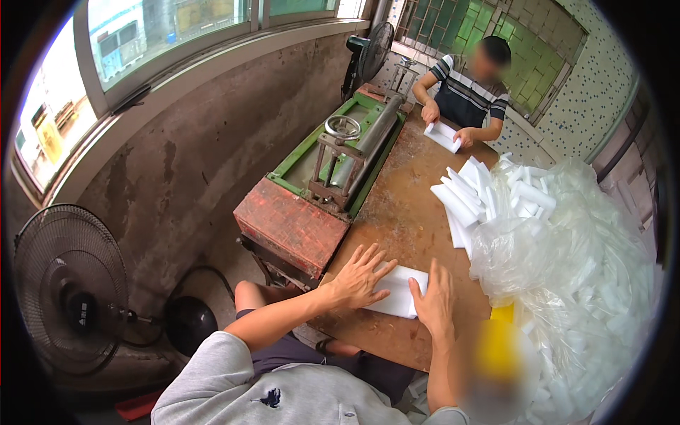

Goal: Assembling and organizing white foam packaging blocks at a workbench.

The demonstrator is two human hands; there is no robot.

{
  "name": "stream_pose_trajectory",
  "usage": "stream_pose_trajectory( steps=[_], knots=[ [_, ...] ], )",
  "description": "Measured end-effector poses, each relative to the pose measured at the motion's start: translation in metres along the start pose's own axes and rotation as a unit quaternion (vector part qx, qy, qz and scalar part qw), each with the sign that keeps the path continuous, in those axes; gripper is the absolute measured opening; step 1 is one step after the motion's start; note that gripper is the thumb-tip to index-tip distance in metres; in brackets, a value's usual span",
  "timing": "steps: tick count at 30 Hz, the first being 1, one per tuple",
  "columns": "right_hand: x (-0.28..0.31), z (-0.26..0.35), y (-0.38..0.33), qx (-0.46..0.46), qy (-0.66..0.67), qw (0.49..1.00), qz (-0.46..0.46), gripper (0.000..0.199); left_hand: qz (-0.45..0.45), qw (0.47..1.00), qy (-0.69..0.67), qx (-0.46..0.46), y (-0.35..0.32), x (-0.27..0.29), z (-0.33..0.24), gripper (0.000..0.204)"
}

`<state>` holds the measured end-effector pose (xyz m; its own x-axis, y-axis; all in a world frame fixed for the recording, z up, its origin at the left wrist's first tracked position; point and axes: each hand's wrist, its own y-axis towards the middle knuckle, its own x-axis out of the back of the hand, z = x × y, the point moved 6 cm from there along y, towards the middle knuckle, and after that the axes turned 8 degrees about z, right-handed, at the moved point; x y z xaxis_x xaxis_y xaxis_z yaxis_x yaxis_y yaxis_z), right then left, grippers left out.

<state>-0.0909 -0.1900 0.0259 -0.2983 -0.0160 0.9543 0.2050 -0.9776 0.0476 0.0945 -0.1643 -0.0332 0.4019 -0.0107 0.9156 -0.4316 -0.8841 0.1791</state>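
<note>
A white folded packet point(398, 290) is pressed flat on the brown table point(404, 212) at lower centre; the left hand point(358, 276) is spread open on its left edge; the right hand point(433, 301) is laid flat on its right edge, nothing clamped; clear plastic bags point(567, 269) are heaped at right; more white packets point(471, 195) are stacked beyond.

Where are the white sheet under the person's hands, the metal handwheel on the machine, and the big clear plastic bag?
White flat sheet point(398, 292), head view, bare middle between the hands.
Metal handwheel point(343, 127), head view, its rim.
Clear plastic bag point(567, 269), head view, its crinkled side.
</note>
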Motion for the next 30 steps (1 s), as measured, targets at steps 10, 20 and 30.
stream_pose_trajectory(
  steps=[10, 20, 30],
  knots=[
    [-0.061, 0.016, 0.027, 0.249, -0.037, 0.965, 0.074, 0.058, 0.023, 1.0, 0.012, -0.012, 0.002, -0.004, -0.002, 0.085],
    [-0.065, 0.019, 0.027, 0.246, -0.036, 0.967, 0.06, 0.056, 0.022, 1.0, 0.001, -0.022, 0.0, -0.003, -0.004, 0.089],
    [-0.019, -0.027, -0.003, 0.228, 0.058, 0.972, 0.029, 0.044, -0.031, 0.991, -0.128, -0.033, -0.005, 0.022, -0.005, 0.084]
  ],
)
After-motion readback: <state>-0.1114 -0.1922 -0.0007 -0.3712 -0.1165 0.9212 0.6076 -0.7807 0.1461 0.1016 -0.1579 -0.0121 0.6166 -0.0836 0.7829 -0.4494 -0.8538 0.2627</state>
